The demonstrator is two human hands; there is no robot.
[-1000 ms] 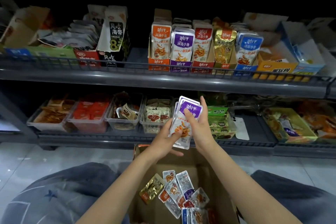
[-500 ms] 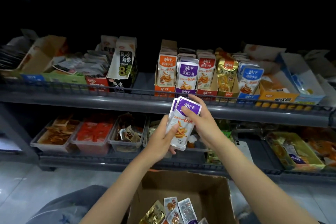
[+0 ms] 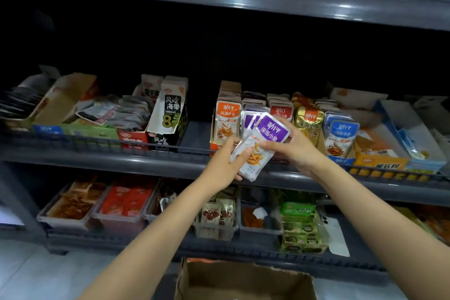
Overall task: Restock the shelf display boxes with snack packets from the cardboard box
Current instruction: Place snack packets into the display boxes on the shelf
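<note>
- Packets (image 3: 261, 143) with purple tops, a small fanned stack, are held upright and slightly tilted between both hands, in front of the rail of the middle shelf (image 3: 146, 157).
- The left hand (image 3: 225, 162) grips the stack's lower left edge, with the thumb pressed on the front face and the fingers curled behind.
- The right hand (image 3: 295, 147) clamps the upper right part, with the thumb laid across the front packet and the fingers wrapped round its far edge.
- The hands are close together, parted only by the stack.
- Behind the stack stand the display boxes: orange packets (image 3: 225, 124) to its left, then red packets (image 3: 281, 111), gold packets (image 3: 308, 122) and blue packets (image 3: 342, 134) to its right.
- The cardboard box (image 3: 243, 275) sits open at the bottom edge, well apart from the hands. Its contents are out of sight.
</note>
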